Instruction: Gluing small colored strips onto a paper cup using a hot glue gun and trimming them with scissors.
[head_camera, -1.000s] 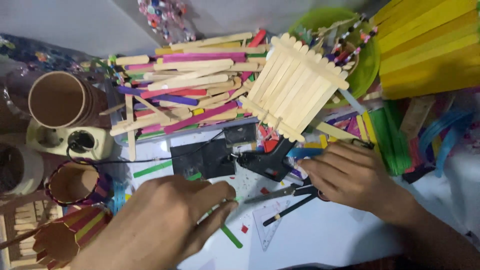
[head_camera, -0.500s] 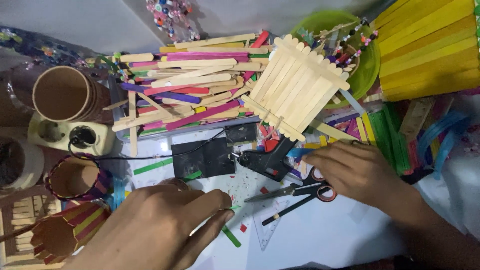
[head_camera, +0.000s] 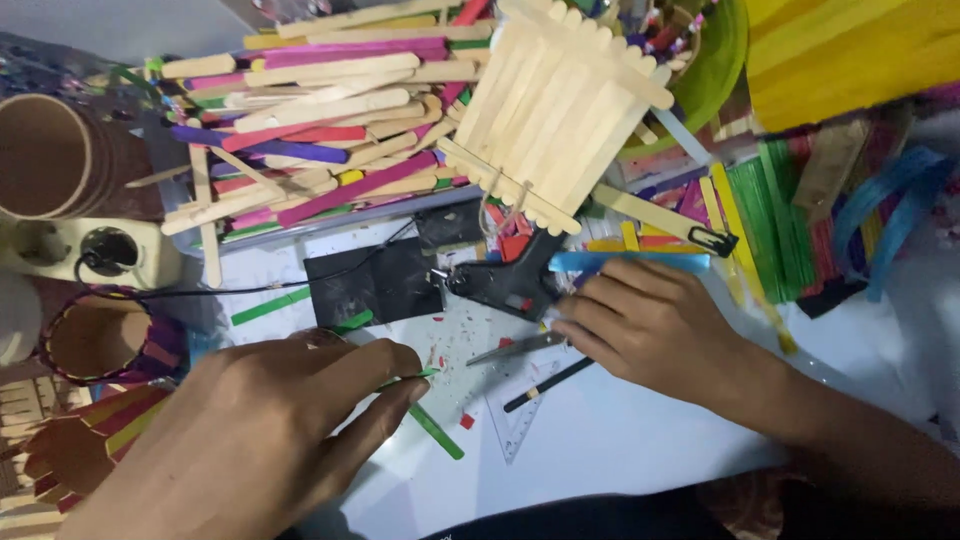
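In the head view, the left hand (head_camera: 270, 420) lies in the lower left of the frame with its fingers curled together, and the thumb and forefinger pinch a thin green stick (head_camera: 412, 378) at its end. Only a short part of this stick is visible; its long axis runs nearly level, a little upward to the right, and the free tip points toward the centre of the frame. Just below the fingertips another green stick (head_camera: 436, 432) lies flat on the white table (head_camera: 640, 440), with its long axis going diagonally from upper left to lower right. The right hand (head_camera: 655, 325) is in the centre right, palm down, fingers bent over the handles of the scissors (head_camera: 515, 348); whether it really grips them cannot be told. The scissors blades point to the left. Just above this hand lies a black glue gun (head_camera: 505, 283), its nozzle pointing left. A pile of coloured sticks (head_camera: 300, 140) and a raft of plain wooden sticks (head_camera: 560, 105) fill the top of the frame.
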